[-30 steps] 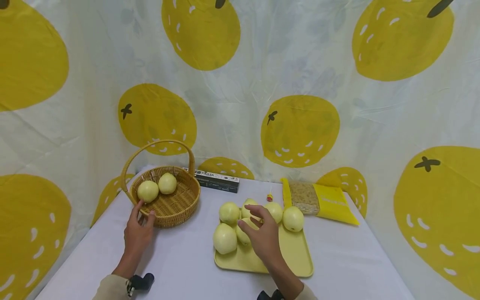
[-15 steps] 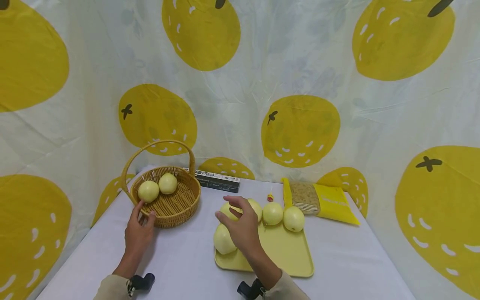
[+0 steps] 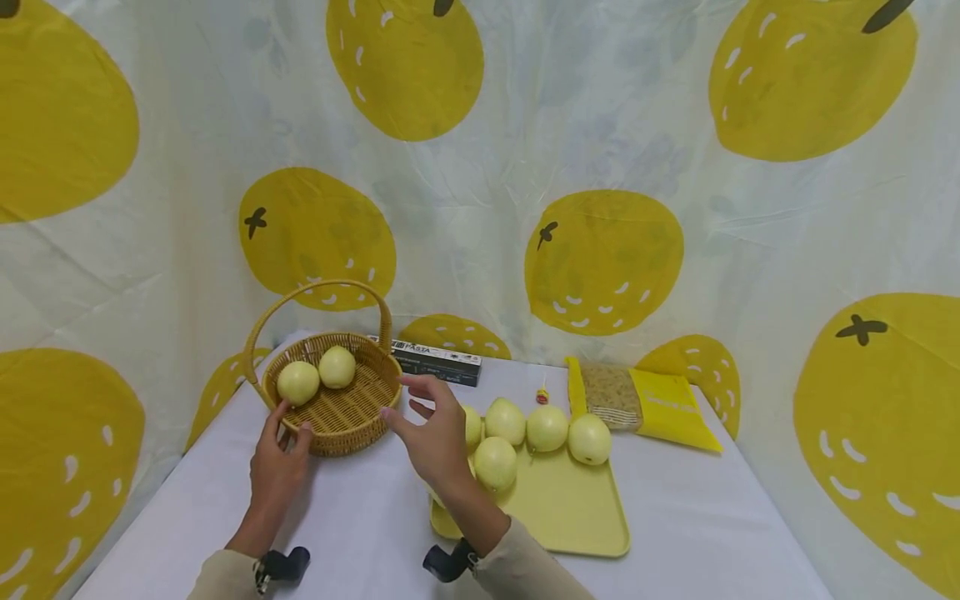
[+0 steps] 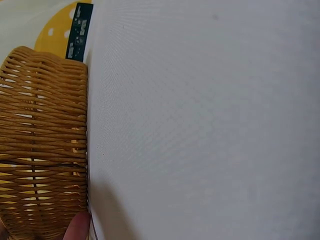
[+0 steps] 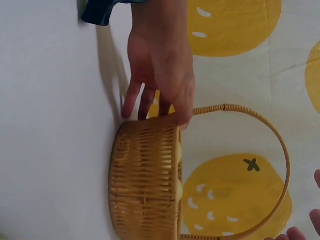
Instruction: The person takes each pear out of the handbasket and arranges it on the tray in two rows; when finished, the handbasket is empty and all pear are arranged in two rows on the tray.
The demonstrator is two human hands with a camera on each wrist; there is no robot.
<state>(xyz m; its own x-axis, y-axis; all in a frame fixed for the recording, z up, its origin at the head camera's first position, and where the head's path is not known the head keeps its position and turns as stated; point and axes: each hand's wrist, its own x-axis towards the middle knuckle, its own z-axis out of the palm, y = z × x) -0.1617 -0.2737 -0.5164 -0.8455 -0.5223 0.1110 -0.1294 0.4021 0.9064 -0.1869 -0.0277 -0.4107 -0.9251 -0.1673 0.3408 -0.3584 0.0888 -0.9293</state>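
A woven handled basket (image 3: pixel 360 433) stands at the left with two pale yellow, round fruits (image 3: pixel 298 383) inside, like apples or pears. At its near side is my left hand (image 3: pixel 276 479), fingertips touching the rim and wall. The right wrist view shows this left hand (image 5: pixel 162 65) with its fingers stretched against the wicker (image 5: pixel 145 175). My right hand (image 3: pixel 435 433) hovers beside the basket's right rim, thumb and fingers apart, holding nothing. Several more such fruits (image 3: pixel 495 463) lie on a yellow tray (image 3: pixel 577 517); my right hand and forearm partly hide those at its left.
Behind the basket lies a dark pasta box (image 3: pixel 438 364). A small lollipop (image 3: pixel 542 396) lies beyond the tray, and a yellow packet (image 3: pixel 637 404) is at the back right. A fruit-print curtain (image 3: pixel 480 208) hangs behind the white table (image 3: pixel 360 533).
My right hand has moved left from above the tray's fruits to beside the basket, uncovering a fruit in the tray's middle. My left hand has stayed at the basket.
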